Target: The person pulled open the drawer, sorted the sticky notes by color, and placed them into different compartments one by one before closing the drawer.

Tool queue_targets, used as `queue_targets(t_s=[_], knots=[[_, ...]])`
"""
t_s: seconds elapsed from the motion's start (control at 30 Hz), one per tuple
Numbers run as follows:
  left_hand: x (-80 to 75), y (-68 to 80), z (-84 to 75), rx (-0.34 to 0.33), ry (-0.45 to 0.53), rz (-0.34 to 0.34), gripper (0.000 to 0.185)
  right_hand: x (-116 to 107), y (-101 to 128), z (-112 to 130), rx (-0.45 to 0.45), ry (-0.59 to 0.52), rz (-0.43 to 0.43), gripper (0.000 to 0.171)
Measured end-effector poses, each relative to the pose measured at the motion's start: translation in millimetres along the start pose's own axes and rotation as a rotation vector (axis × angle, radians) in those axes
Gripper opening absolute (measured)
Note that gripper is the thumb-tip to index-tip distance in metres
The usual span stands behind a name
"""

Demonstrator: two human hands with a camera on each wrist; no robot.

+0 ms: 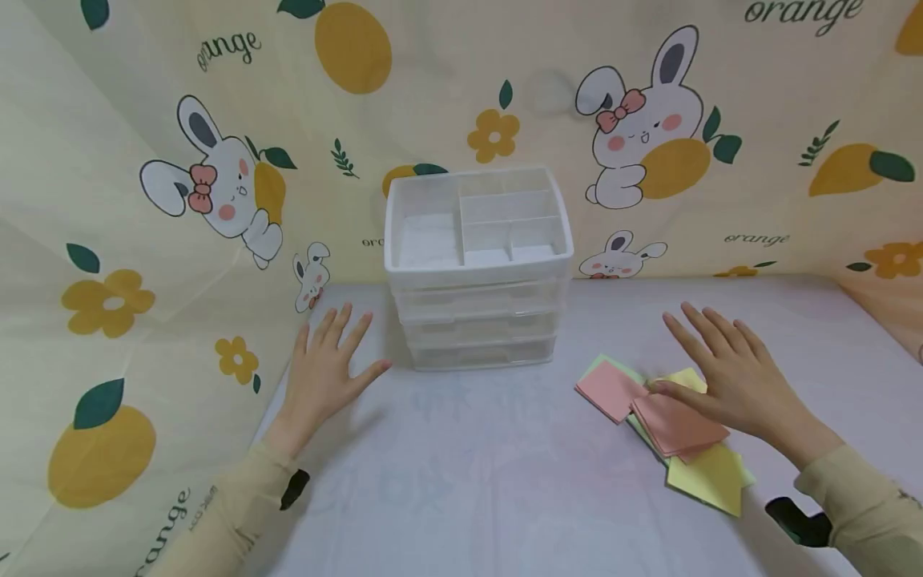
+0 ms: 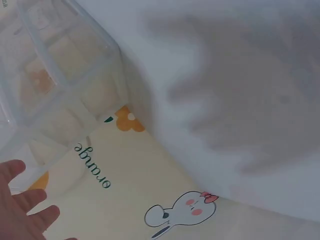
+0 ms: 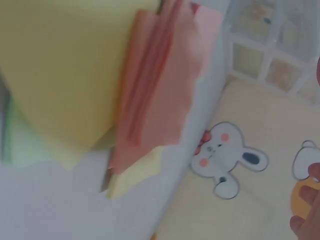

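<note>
In the head view my left hand (image 1: 326, 373) is spread with straight fingers, left of a white plastic drawer organizer (image 1: 479, 272), and holds nothing. My right hand (image 1: 735, 381) hovers, fingers extended, over a loose pile of sticky notes in pink (image 1: 681, 421), yellow (image 1: 710, 478) and green. The right wrist view gives a close look at the overlapping yellow notes (image 3: 65, 75) and pink notes (image 3: 165, 100). Only fingertips of the left hand (image 2: 27, 205) show in the left wrist view, near the organizer (image 2: 75, 95). Several divided sections make up its top tray, above stacked clear drawers.
A pale cloth (image 1: 461, 481) covers the table. Behind and to the left hangs a cream curtain (image 1: 447, 72) printed with rabbits and oranges, close behind the organizer. Dark bands sit at both wrists.
</note>
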State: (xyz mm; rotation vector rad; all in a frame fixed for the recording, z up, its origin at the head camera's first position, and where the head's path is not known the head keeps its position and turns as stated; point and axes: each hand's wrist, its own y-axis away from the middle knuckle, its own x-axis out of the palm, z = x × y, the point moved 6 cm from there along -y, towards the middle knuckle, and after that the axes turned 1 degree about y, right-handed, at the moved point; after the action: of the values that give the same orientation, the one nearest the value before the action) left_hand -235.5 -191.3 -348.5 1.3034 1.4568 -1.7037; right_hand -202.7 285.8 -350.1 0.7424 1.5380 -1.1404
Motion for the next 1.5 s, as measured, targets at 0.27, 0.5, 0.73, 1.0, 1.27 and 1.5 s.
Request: queue_targets(t_s=[0.27,0.5,0.73,1.0,1.27,1.5], knots=[[-24.0,-21.2,-8.5,0.115,0.012,-0.203,0.061,-24.8,-22.5,23.1,-0.043,-0.103,-0.172,0.092],[-41.9,-41.1,-14.2,0.103,0.075,-0.27,0.049,-34.3,-42.9,48.9,-0.081,-0.207,-0.324,0.078],[-55.3,-62.9,-22.9,0.053,0.133,-0.268,0.055,-33.0,-63.4,75.4,-0.078,-0.406,-0.365,0.065],[-51.4,-82.0,-30.8,-0.046,0.369,-0.182,0.057,-19.3,-84.1,98.8,0.052,-0.788,-0.273,0.046],[-41.6,-94.7,-35.6,-0.112,0.575,-0.124,0.052,0.7,-104.0,121.8,0.201,-1.231,-0.075,0.04],[-33.4,-97.1,-29.2,-0.18,0.752,-0.096,0.054,26.0,-115.3,141.5,0.323,-1.497,0.052,0.029]])
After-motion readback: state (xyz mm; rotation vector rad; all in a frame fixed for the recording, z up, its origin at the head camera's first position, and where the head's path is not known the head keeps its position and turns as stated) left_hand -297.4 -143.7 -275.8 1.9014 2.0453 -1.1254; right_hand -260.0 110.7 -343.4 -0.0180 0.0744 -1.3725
